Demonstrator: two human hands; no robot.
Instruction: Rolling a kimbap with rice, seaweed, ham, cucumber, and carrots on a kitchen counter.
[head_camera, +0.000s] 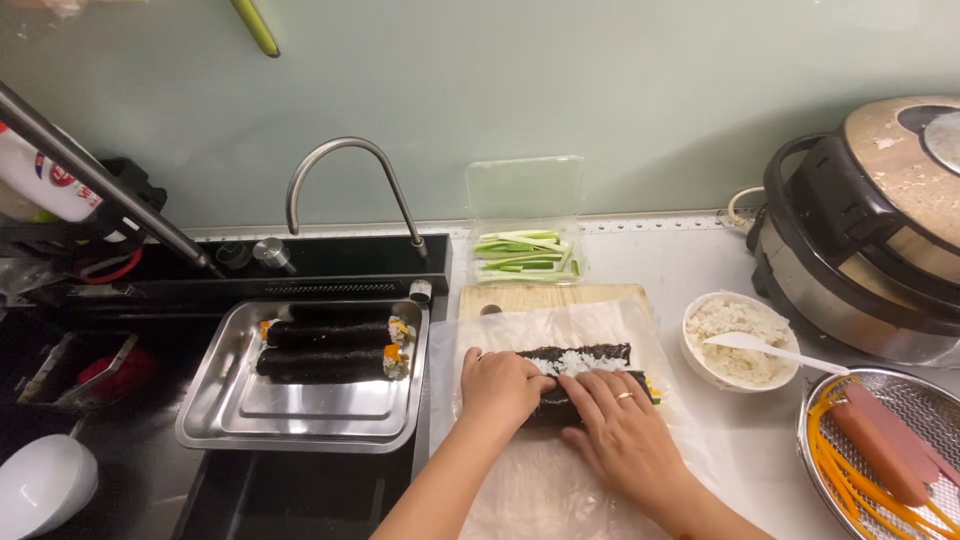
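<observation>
Hands on seaweed roll, mid-counter, atop clear wrap sheet over wooden board. Left hand curled, pressing roll's left end; right hand spread flat over its front, ring on one finger. Open room along wrap's near edge only.

Steel tray just left, over sink: finished rolls stacked at back. Clear box behind board: green vegetable strips. White bowl right: rice, white spoon. Metal strainer near right: pink sausage sticks, orange shreds. Rice cooker far right. White bottle, red label, far left.
</observation>
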